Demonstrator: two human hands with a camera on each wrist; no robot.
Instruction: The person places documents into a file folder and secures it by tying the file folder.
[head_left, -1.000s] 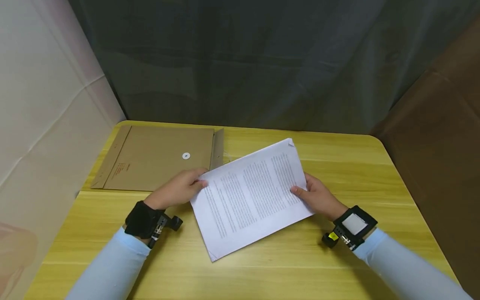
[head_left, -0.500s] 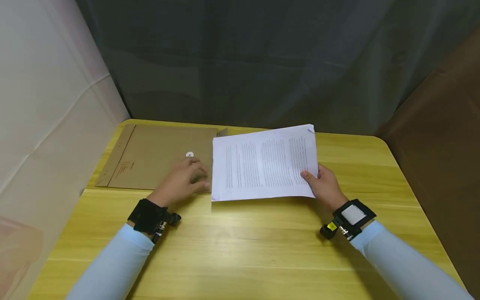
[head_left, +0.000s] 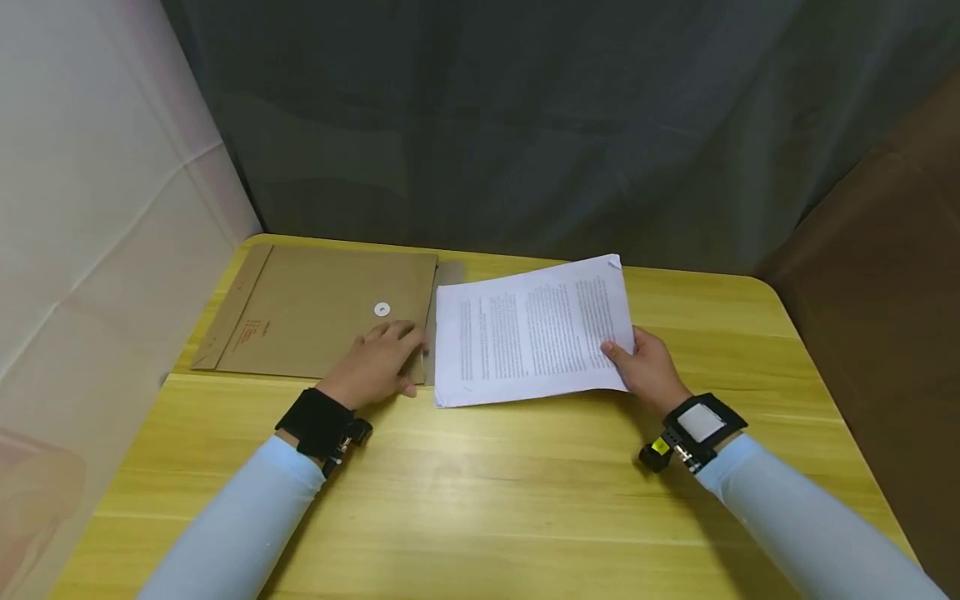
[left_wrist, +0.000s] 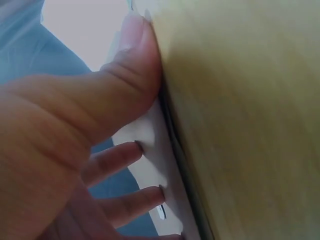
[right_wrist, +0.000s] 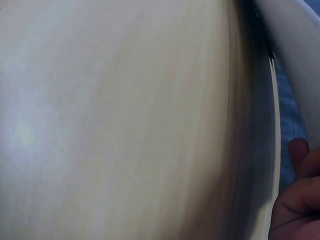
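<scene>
On the table (head_left: 525, 483), the envelope (head_left: 315, 308) lies left of the printed sheets (head_left: 532, 333), just beside them

Left hand (head_left: 378, 362) palm down, fingers spread nearly straight, thumb pressing sideways. Right hand (head_left: 648, 369) curled in a pinch, thumb on top, forearms angled inward.
</scene>
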